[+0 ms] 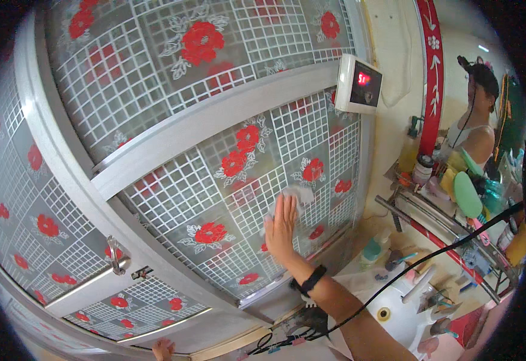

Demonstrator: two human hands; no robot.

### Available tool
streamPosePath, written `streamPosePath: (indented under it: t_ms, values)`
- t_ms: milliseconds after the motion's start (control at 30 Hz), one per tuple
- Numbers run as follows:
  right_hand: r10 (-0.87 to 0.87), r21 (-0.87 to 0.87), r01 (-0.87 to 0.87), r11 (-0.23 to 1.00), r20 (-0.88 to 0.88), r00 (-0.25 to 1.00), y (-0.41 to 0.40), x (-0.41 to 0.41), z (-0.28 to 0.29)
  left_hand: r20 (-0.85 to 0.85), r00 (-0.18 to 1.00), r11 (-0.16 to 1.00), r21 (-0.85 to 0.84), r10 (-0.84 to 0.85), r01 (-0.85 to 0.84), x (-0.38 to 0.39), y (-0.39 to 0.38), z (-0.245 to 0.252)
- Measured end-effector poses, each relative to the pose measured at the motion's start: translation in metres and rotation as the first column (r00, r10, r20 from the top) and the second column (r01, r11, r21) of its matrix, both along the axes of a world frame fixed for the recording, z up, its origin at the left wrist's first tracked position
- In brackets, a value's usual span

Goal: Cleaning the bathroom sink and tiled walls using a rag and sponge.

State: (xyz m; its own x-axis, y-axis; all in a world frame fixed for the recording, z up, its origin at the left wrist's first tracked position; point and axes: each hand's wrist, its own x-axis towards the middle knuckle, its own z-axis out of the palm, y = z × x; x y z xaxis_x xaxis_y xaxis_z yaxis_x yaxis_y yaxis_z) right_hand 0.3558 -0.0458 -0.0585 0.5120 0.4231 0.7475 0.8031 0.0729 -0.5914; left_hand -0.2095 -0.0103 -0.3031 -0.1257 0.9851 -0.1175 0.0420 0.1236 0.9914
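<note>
My right hand (282, 230), wearing a black wristband (309, 280), presses a crumpled white cloth (302, 195) flat against a patterned glass panel (245, 198). Its fingers lie close together over the cloth, which sticks out past the fingertips. White grids and red flowers cover the panel, set in a silvery metal frame (217, 122). Low in the picture, my left hand (163, 348) shows only in part, close to the bottom of the door; its grip is unclear.
A door handle (116, 256) and a latch (142, 272) sit at left. A display box (360, 85) is mounted upper right. Below it are a loaded rack (443, 243), a white washbasin (396, 325) and a soap bottle (373, 249). A black cable (407, 270) crosses my forearm. A mirror (461, 27) reflects a person.
</note>
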Motion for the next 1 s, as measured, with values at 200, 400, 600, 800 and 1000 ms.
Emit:
streamPosePath:
  t_ms: [200, 400, 600, 800, 1000]
  values:
    - [-0.156, 0.116, 0.128, 0.985, 0.286, 0.945, 0.006, 0.054, 0.104, 0.009, 0.999, 0.999, -0.003, -0.053, 0.053, 0.149, -0.017, 0.118]
    - [-0.278, 0.201, 0.227, 0.953, 0.279, 0.919, 0.017, 0.081, 0.143, 0.011, 0.997, 0.996, -0.045, -0.074, 0.074, 0.162, -0.035, 0.128]
    - [-0.124, 0.27, 0.095, 0.958, 0.091, 0.988, 0.018, 0.074, 0.128, -0.008, 1.0, 0.993, -0.116, -0.026, 0.024, 0.145, -0.044, 0.123]
    - [-0.215, 0.186, 0.185, 0.965, 0.152, 0.965, 0.024, 0.032, 0.148, 0.061, 0.998, 0.998, -0.06, -0.024, 0.028, 0.143, -0.048, 0.118]
    - [0.005, -0.158, 0.094, 0.983, 0.531, 0.847, 0.019, -0.09, 0.15, 0.109, 0.994, 0.993, -0.117, 0.006, 0.007, 0.133, -0.052, 0.122]
